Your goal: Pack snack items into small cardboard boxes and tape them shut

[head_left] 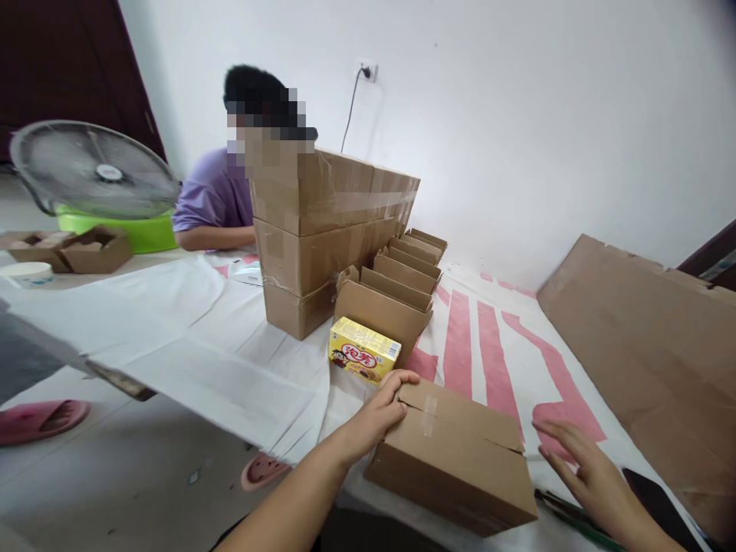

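Nearest the camera, at lower centre-right of the frame: cardboard box (454,452), top flaps closed, with a short strip of clear tape (429,416) on top. Touching its left end with the left hand (386,406), fingers over the top edge; cannot tell whether clasping or merely resting. Holding the right hand (580,460) just off its right end, fingers spread and released, near a dark flat object (661,506) at lower right. Just beyond the box, around mid-frame: yellow packet (364,350), before a row of open cartons (402,272). To their left: stacked taped boxes (330,253), and behind, at upper left, a person in purple (207,188). At far left: fan (97,169).
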### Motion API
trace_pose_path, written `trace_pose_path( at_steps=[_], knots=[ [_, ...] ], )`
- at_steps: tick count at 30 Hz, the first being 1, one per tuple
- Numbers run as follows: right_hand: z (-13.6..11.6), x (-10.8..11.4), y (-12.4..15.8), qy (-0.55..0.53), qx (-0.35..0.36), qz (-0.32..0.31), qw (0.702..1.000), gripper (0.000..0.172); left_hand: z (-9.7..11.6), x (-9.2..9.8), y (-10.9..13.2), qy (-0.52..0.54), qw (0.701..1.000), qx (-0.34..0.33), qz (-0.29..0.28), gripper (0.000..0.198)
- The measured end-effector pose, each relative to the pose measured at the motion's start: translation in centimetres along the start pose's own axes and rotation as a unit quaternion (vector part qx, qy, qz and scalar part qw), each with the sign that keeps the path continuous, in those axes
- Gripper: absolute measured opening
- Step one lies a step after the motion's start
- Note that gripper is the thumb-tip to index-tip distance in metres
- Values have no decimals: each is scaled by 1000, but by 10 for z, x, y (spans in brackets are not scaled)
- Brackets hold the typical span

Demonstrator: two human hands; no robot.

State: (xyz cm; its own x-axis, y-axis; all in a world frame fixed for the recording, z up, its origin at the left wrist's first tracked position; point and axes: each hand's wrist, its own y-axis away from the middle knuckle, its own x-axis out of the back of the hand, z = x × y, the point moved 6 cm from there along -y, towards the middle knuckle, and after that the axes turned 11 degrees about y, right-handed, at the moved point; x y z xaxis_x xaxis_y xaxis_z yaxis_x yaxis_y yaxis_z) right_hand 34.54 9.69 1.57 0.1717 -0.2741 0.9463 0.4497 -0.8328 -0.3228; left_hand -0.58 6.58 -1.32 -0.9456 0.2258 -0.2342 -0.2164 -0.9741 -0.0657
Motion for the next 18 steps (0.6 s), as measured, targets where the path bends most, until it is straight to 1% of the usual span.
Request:
trace_pose_path(
  at_steps=[2, 3, 5, 7, 9, 13, 15, 18],
  knots=[
    [-30, 18, -21, -42, -2, -19, 999, 38, -1, 0, 0, 5, 1000, 4, 0, 53],
    [-47, 24, -29, -47, 17, -37, 998, 42, -1, 0, -1, 6, 1000, 5, -1, 54],
    [-78, 26, -43, -46, 62, -94, 993, 49, -1, -1, -1, 8, 1000, 6, -1, 55],
    [-98, 21, -52, -42, 94, -151, 983, 45, -1, -1, -1, 10, 1000, 6, -1, 56],
    [-106, 15, -57, -35, 111, -182, 976, 39, -1, -1, -1, 12, 1000, 4, 0, 57],
    [-107, 11, -63, -20, 128, -195, 972, 41, -3, 0, -1, 12, 1000, -2, -4, 57],
    [-108, 11, -65, -24, 132, -208, 969, 45, -4, 1, -1, 13, 1000, -4, -7, 58],
    [-111, 14, -68, -17, 126, -210, 969, 41, -5, 2, -1, 15, 1000, -6, -6, 60]
  ],
)
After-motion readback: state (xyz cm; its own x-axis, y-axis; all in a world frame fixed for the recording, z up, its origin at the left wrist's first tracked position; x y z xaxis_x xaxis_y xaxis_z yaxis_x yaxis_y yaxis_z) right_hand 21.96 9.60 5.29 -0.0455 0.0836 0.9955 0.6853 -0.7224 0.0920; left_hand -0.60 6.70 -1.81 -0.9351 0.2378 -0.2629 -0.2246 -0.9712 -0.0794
